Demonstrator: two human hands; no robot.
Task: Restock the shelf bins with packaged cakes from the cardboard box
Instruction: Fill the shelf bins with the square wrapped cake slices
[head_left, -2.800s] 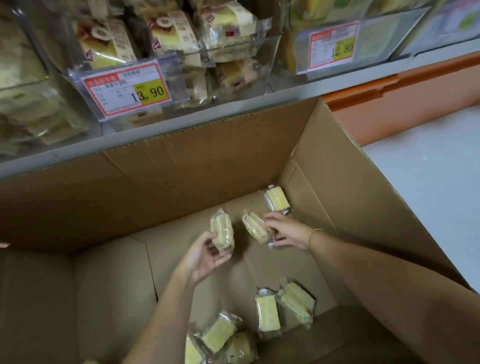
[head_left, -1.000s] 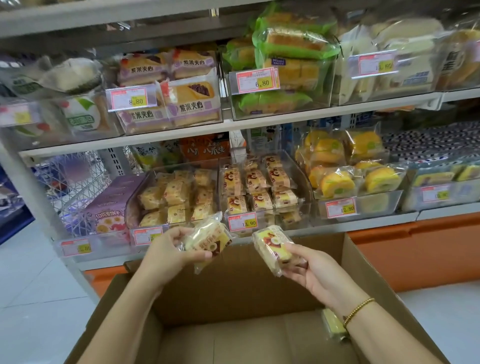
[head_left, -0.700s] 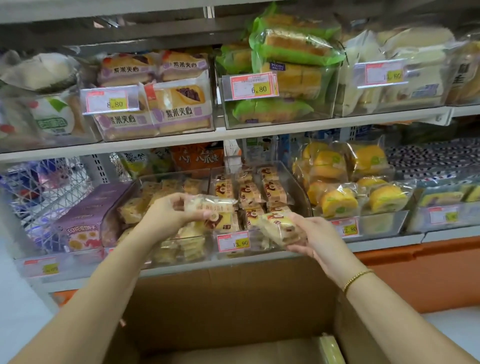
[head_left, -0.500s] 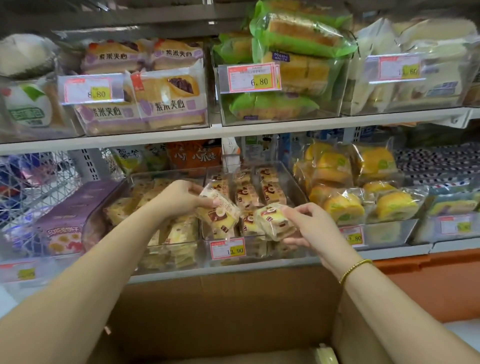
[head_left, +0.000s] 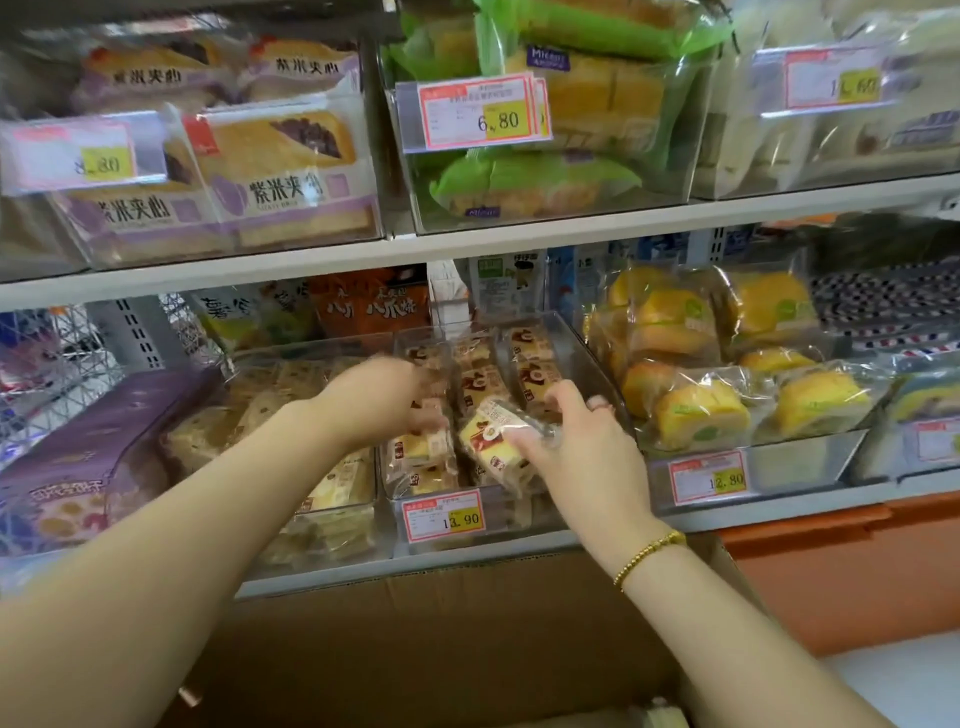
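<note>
Cake (head_left: 488, 441) gripped in curled fingers of the right hand (head_left: 576, 441), at nine o'clock from its palm — long axis eleven-to-five — just over the bin (head_left: 589, 364); left hand (head_left: 374, 400) blurred inside, grip untellable.

Purple box (head_left: 78, 457), perhaps biscuits, far left

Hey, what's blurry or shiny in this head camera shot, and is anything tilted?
Head view: the left hand is smeared by motion, its outline indistinct; the right hand and the packaged cake it holds are sharper. Head view: the top-right price tag is blurred and partly unreadable, the yellow roll cakes show glare on their wrappers, and the shelf edge slants across the frame.
</note>
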